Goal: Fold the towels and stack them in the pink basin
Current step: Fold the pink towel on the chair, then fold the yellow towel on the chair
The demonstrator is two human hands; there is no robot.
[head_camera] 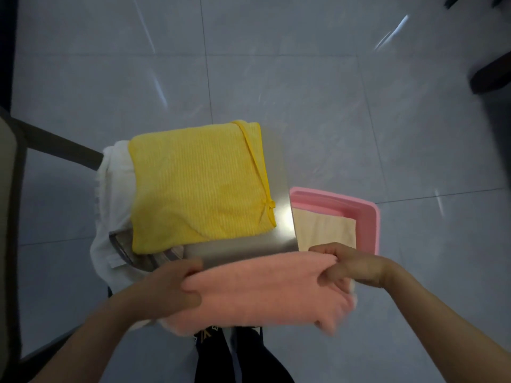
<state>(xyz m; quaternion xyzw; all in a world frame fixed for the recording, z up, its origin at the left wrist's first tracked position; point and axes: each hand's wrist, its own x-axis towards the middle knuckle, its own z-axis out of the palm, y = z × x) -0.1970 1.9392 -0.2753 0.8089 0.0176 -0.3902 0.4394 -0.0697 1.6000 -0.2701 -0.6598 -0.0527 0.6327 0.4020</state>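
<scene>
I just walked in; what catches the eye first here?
A bright yellow towel lies folded on the small metal table at centre. In front of it, the left hand and right hand grip a pink towel by its ends. At right, a pink basin holds a folded beige towel.

The fluffy salmon-pink towel smears into blur at its lower right corner, so its edge there cannot be traced; it hides the tips of the left hand's fingers and part of the right hand; the ribbed yellow towel covers much of the brushed-metal table, the white cloth and a grey striped cloth; the table's corner and the right hand hide part of the rectangular pink plastic basin and the folded beige towel inside; a dark chair frame runs off the left edge.
</scene>
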